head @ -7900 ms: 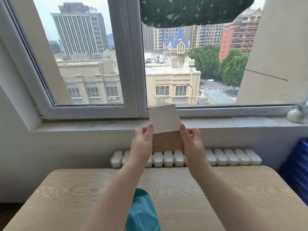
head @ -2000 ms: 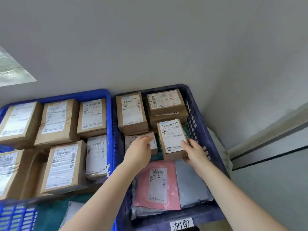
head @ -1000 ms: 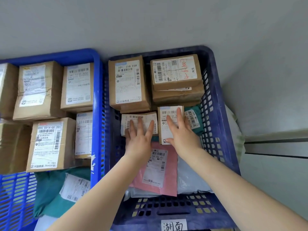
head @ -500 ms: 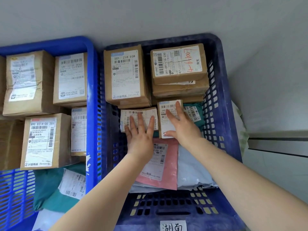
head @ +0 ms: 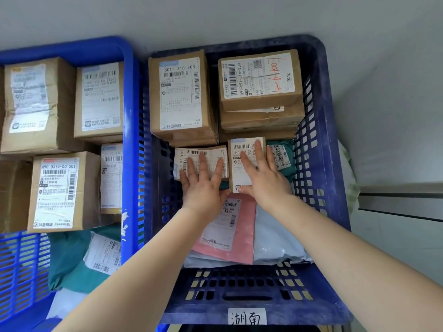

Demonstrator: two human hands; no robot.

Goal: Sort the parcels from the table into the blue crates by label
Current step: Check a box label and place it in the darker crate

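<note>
We are pressing our right hand (head: 266,180) flat, fingers straight and slightly spread, on a small box (head: 242,164) inside the dark crate (head: 321,149). The box is brown cardboard, and a white label with a barcode and black print is covering nearly all of its top; our fingers are hiding part of that print. Just left of this hand, our left hand (head: 203,185) is lying flat with fingers fanned on a second, flatter parcel (head: 203,156), also white-labelled. Beyond our fingertips, two taller stacks of cartons (head: 182,97) are standing against the far wall of the crate. Under our wrists, a pink mailer (head: 230,231) is lying on pale grey bags (head: 275,243). Right of the right hand, a green bag (head: 285,154) is showing. Left of both hands, a brighter crate (head: 129,130) is holding more cartons.
</note>
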